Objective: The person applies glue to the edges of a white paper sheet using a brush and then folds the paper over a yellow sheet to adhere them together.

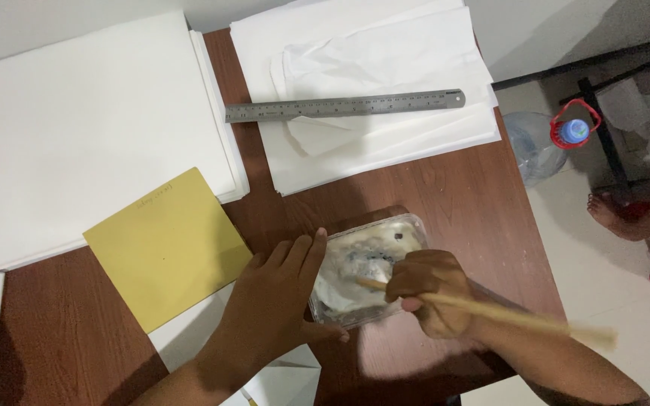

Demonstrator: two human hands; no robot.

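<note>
Right hand [430,289] is fisted around a wooden stick [490,312], its tip dipped in the clear plastic tray [370,267] of whitish paste, probably glue, at the table's [453,195] five o'clock. Left hand [276,301], fingers spread, steadies the tray's nine o'clock side; the yellow sheet [167,244] further that way looks unpasted.

Left hand [276,297] flat and palm-down, fingers together and stretched toward one o'clock, thumb splayed out toward three o'clock. Left forearm running back from the wrist toward seven o'clock, off the bottom edge. Right hand [430,289] curled into a loose fist, knuckles up and turned toward ten o'clock, fingers wrapped closed. Right forearm trailing away toward four o'clock and leaving at the lower right. Hands near each other, not touching.
</note>
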